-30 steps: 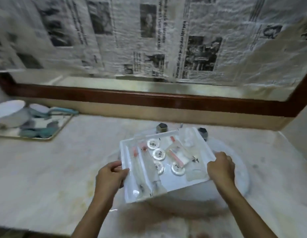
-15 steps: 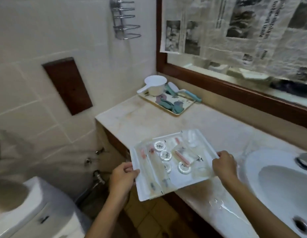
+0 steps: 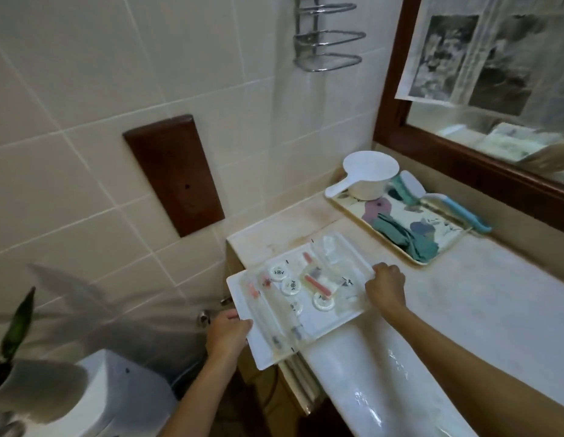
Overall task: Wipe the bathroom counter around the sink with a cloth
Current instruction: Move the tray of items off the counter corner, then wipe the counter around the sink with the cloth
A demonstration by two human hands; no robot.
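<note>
A white tray (image 3: 265, 351) of wrapped toiletries and small round caps hangs over the left end of the pale marble counter (image 3: 482, 298). My left hand (image 3: 227, 332) grips its near left edge, out past the counter. My right hand (image 3: 386, 287) grips its right edge, above the counter. A teal cloth (image 3: 403, 239) lies crumpled on a flowered tray (image 3: 397, 257) at the back of the counter. The sink is out of frame.
A white dipper (image 3: 365, 178) and a blue-handled brush (image 3: 454, 209) sit on the flowered tray. A wood-framed mirror (image 3: 482, 165) covered with newspaper runs along the back. A toilet (image 3: 123, 395) and a potted plant (image 3: 13, 329) stand at lower left. A wire rack (image 3: 325, 42) hangs on the tiled wall.
Both hands have carried the white tray from over the sink leftward to the counter's left end. My view turned left, so the sink dropped out of sight.
</note>
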